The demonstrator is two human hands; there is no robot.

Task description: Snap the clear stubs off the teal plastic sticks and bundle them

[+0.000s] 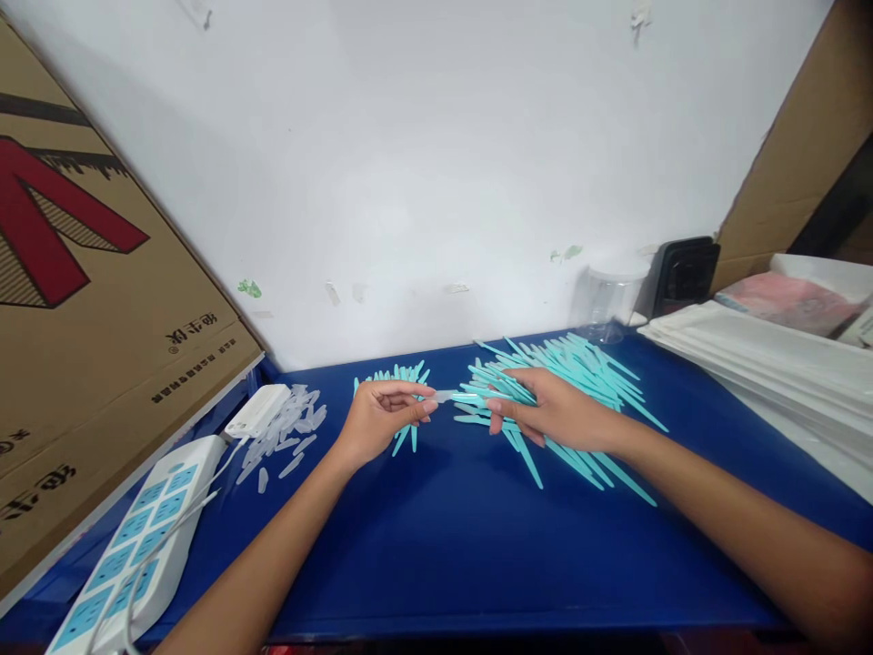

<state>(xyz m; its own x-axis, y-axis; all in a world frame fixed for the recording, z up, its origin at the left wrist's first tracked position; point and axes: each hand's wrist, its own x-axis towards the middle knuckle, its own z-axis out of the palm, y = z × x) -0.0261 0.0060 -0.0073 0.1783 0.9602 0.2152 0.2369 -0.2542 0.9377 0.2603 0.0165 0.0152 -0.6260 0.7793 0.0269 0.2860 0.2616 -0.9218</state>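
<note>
The person's left hand (pixel 382 417) pinches a small translucent piece (pixel 443 397) between thumb and fingertips, while the right hand (pixel 549 409) grips a turquoise stick (pixel 470 398). Both are held above the middle of the blue tabletop (pixel 436 555), the stick's left end meeting the piece (whether it sits inside or only touches, one cannot tell).

Beneath and beyond the right hand spreads a large pile of turquoise sticks (pixel 600 368); a smaller pile of turquoise sticks (pixel 409 373) lies partly hidden behind the left hand. Farther left are loose translucent pieces (pixel 283 428), touching a white box-shaped device (pixel 257 409), with a power strip (pixel 146 532) nearer. At the far right, a clear jar (pixel 607 296) stands near the wall (pixel 436 182).
</note>
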